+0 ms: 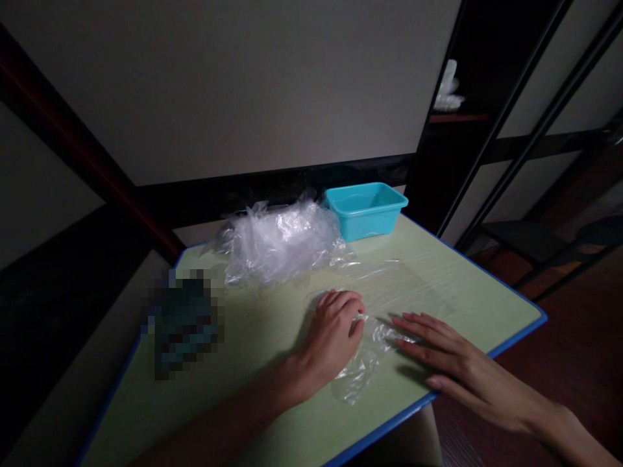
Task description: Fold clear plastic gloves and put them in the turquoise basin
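Observation:
A clear plastic bag [363, 363] lies crumpled near the front edge of the pale green table [272, 415]. My left hand [331, 337] rests on the bag's left side with its fingers curled, pinching the plastic between thumb and fingers. My right hand [438, 353] lies flat on the bag's right side, fingers stretched out and pointing left. Another clear plastic sheet [389, 282] lies spread flat on the table just beyond my hands.
A heap of crumpled clear plastic bags [280, 243] sits at the back of the table. A turquoise plastic tub [366, 209] stands at the back right corner. A blurred dark object [182, 321] lies at the left. Dark metal frames [511, 130] stand to the right.

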`<state>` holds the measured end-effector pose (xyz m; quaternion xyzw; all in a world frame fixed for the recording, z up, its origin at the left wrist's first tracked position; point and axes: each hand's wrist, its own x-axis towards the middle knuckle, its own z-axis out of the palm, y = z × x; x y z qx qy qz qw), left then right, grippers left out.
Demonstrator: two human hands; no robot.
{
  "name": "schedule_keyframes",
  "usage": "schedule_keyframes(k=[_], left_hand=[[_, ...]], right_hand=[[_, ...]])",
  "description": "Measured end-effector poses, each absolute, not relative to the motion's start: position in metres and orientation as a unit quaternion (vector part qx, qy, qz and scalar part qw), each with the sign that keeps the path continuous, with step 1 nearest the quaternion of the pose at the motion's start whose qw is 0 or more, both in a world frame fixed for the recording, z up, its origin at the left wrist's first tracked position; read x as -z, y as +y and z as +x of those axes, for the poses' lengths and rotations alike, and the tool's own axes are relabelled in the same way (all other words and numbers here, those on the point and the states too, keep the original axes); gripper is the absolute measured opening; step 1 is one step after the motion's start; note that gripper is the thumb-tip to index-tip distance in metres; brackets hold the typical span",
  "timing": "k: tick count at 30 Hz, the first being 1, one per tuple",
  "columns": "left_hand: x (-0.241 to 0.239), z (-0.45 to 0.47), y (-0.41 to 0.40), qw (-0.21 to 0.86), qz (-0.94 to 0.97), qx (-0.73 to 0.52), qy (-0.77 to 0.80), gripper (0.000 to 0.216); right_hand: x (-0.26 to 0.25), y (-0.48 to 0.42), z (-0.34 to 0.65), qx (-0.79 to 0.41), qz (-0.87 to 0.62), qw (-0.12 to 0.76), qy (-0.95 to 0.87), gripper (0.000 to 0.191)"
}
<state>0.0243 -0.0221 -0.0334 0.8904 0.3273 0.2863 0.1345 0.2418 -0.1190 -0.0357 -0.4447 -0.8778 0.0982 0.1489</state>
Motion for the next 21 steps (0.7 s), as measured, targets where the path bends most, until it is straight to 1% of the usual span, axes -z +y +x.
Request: schedule_keyframes(k=[3, 8, 13, 16, 21], left_hand=[[0.033, 0.020, -0.026, 0.111, 0.898, -0.274, 0.325, 0.021], [0.028, 0.016, -0.046, 0.099, 0.931, -0.231, 0.263, 0.018], [0.027, 0.018, -0.063, 0.082, 0.956, -0.205, 0.194, 0.016], [0.030, 0.017, -0.065, 0.082, 0.957, -0.204, 0.189, 0.017], [0.033, 0.016, -0.064, 0.096, 0.958, -0.195, 0.187, 0.020]], right_hand=[[0.040, -0.119, 0.242, -0.085, -0.448, 0.141, -0.879, 0.053], [0.045, -0.120, 0.239, -0.044, -0.441, 0.127, -0.888, 0.055], [0.050, -0.121, 0.239, 0.001, -0.430, 0.104, -0.897, 0.063], [0.051, -0.122, 0.240, 0.010, -0.424, 0.116, -0.898, 0.064], [0.051, -0.124, 0.241, 0.000, -0.431, 0.151, -0.890, 0.059]])
